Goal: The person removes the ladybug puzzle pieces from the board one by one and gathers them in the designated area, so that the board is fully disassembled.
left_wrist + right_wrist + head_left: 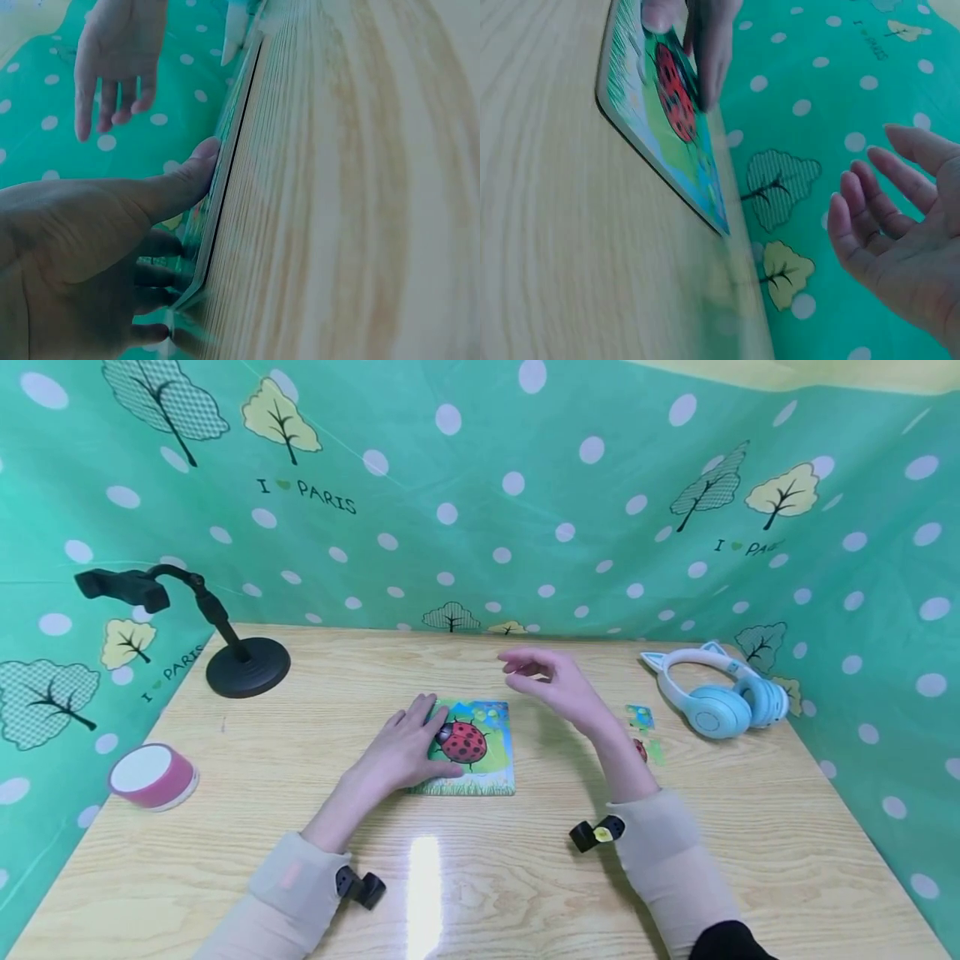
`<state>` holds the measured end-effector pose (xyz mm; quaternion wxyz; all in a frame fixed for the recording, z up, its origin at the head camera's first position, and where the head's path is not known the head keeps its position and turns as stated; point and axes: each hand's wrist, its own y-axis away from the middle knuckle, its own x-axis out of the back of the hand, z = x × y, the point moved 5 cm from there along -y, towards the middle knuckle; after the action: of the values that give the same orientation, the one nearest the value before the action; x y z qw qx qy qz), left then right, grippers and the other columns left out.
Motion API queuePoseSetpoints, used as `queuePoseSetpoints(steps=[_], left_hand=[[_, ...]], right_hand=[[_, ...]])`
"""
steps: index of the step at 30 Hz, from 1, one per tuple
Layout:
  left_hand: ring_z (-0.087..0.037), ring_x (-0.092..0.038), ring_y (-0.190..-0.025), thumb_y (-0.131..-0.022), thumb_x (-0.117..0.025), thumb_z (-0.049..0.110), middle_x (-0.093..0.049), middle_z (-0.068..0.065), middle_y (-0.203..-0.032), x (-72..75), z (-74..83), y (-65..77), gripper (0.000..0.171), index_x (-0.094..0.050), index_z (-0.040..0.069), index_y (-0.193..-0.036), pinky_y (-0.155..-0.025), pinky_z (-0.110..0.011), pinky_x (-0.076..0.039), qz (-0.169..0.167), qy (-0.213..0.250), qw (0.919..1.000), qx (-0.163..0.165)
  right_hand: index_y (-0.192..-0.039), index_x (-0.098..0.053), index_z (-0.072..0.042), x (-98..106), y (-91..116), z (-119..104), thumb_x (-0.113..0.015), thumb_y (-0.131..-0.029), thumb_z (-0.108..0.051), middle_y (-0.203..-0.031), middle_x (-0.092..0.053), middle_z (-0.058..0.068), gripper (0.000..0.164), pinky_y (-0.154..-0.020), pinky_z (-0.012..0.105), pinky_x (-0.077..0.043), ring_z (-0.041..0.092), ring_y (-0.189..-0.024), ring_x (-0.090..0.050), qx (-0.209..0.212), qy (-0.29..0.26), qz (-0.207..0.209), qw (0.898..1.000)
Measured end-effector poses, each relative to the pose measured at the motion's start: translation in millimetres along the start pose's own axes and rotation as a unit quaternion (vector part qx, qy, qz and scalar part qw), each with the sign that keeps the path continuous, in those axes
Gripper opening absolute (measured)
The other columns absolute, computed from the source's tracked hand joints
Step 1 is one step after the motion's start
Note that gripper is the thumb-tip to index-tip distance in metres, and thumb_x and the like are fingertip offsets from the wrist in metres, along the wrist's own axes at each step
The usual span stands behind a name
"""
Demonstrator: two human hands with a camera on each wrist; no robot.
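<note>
A square ladybug puzzle board [487, 760] lies on the table, with a red spotted ladybug on a green and blue ground. My left hand [405, 747] rests over its left side, fingers spread across the top left and the thumb along the lower part. In the left wrist view, the thumb [187, 176] touches the board's face. Raised above the table to the upper right of the board, my right hand [551, 681] has loosely bent fingers and holds nothing. Several loose puzzle pieces [641, 717] lie right of my right forearm, which partly hides them.
Light blue cat-ear headphones [720, 710] lie at the right back of the wooden table [510, 877]. At the left are a black stand [247, 667] with a bent neck and a pink-and-white round object [153, 775]. A green dotted curtain [480, 560] rises behind the table.
</note>
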<state>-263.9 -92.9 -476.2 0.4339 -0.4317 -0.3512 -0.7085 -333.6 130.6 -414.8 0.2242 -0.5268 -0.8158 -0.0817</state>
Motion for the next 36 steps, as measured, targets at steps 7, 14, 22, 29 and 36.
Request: queuePoseSetpoints(steps=[7, 14, 22, 29, 36], left_hand=[[-0.037, -0.010, -0.162, -0.085, -0.070, 0.068, -0.014, -0.015, -0.174, 0.1, -2.4, -1.1, 0.110, -0.024, 0.006, -0.164, -0.131, -0.059, -0.017, -0.023, -0.020, 0.9995, 0.008], [-0.036, -0.006, -0.163, -0.087, -0.066, 0.070, -0.011, -0.012, -0.175, -0.2, -3.3, -1.2, 0.109, -0.020, 0.009, -0.165, -0.131, -0.060, -0.013, -0.038, -0.026, 0.9989, 0.012], [-0.039, -0.006, -0.162, -0.089, -0.063, 0.070, -0.012, -0.011, -0.175, 0.5, -5.1, -1.3, 0.106, -0.020, 0.010, -0.165, -0.131, -0.061, -0.012, -0.039, -0.027, 0.9988, 0.012], [-0.039, -0.007, -0.162, -0.090, -0.063, 0.069, -0.013, -0.012, -0.174, 1.2, -5.7, -1.2, 0.105, -0.020, 0.009, -0.165, -0.131, -0.061, -0.013, -0.039, -0.031, 0.9988, 0.006], [-0.039, -0.007, -0.162, -0.090, -0.063, 0.070, -0.012, -0.013, -0.174, 0.3, -5.7, -0.8, 0.106, -0.020, 0.008, -0.165, -0.131, -0.061, -0.013, -0.036, -0.031, 0.9989, 0.004]], right_hand=[[-0.135, -0.067, -0.012, -23, -7, 6, -0.071, -0.097, -0.025, -0.127, -0.070, 0.018, 0.040, -0.098, 0.039, -0.057, 0.025, -0.111, -0.068, -0.013, 0.022, -0.034, 0.999], [-0.135, -0.067, -0.012, -38, -9, 16, -0.073, -0.096, -0.026, -0.129, -0.071, 0.014, 0.042, -0.102, 0.044, -0.057, 0.028, -0.114, -0.068, -0.041, 0.055, -0.059, 0.996], [-0.137, -0.066, -0.011, -50, -11, 27, -0.075, -0.094, -0.024, -0.132, -0.071, 0.010, 0.046, -0.103, 0.041, -0.056, 0.025, -0.113, -0.068, -0.065, 0.077, -0.080, 0.992], [-0.133, -0.068, -0.006, -53, -9, 29, -0.077, -0.091, -0.016, -0.118, -0.075, 0.010, 0.044, -0.097, 0.036, -0.058, 0.021, -0.105, -0.068, -0.075, 0.103, -0.084, 0.988], [-0.128, -0.070, -0.002, -58, -8, 27, -0.077, -0.090, -0.009, -0.112, -0.075, 0.011, 0.040, -0.092, 0.029, -0.059, 0.018, -0.098, -0.069, -0.082, 0.108, -0.082, 0.987]])
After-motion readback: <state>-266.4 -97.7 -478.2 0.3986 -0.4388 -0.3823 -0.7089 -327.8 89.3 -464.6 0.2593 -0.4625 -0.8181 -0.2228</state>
